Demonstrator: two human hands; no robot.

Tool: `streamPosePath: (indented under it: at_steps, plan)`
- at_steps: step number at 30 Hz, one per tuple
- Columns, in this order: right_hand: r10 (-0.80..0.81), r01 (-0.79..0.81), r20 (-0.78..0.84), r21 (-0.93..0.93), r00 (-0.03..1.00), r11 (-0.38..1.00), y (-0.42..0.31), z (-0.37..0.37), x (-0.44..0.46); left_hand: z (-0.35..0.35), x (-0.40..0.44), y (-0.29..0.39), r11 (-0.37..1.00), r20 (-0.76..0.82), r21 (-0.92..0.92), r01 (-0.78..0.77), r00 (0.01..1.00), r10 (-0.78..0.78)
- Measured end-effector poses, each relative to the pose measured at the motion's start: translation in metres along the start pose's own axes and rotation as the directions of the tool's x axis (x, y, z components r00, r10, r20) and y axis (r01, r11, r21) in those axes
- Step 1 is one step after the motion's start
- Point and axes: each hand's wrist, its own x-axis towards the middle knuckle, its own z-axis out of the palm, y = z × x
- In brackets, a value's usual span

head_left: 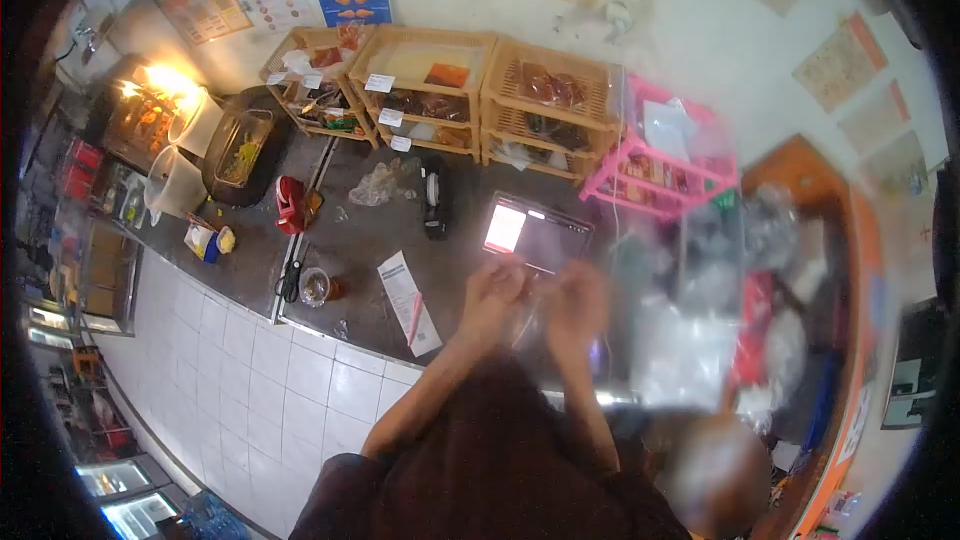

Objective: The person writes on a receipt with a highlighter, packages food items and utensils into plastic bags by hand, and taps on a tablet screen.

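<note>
My left hand (pixel 492 292) is closed in a pinch over the counter's front part. Beside it, my right hand (pixel 580 302) is also drawn in, its fingers blurred. Between the two hangs a thin, see-through piece that looks like clear plastic (pixel 529 322); blur hides its exact shape. Just beyond my fingers lies a tablet (pixel 560 243) with a lit screen, partly covered by my hands. Left of my left forearm, a printed paper slip (pixel 402 292) with a red pen or stick (pixel 415 318) on it rests on the counter.
Tan drawer racks (pixel 430 40) and a pink basket rack (pixel 665 202) line the wall. A black device (pixel 433 202), a red tape dispenser (pixel 290 205), scissors (pixel 289 280) and a cup (pixel 316 287) stand leftward. Plastic bags (pixel 685 350) crowd the right.
</note>
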Motion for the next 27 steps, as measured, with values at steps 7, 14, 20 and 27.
streamPosePath:
  at_steps: [7, 14, 20, 27]
  plan:
    - [0.15, -0.142, -0.024, 0.2, 0.988, 0.969, 0.004, -0.009, 0.003, 0.0, -0.01, 0.02, 0.975, 0.185, -0.093, 0.201, 0.966, -0.181]
    - [0.195, -0.211, 0.082, 0.275, 0.977, 0.938, -0.016, -0.004, -0.001, 0.002, -0.005, 0.021, 0.993, 0.105, -0.011, -0.117, 0.988, 0.117]
    - [-0.04, 0.047, 0.075, -0.097, 0.996, 0.994, -0.036, -0.005, -0.004, -0.002, -0.007, 0.001, 0.926, 0.201, 0.201, -0.32, 0.939, 0.281]
    - [0.093, -0.096, 0.048, 0.07, 0.995, 0.993, -0.045, -0.005, -0.002, 0.003, -0.012, 0.01, 0.991, 0.259, 0.0, -0.137, 0.957, 0.132]
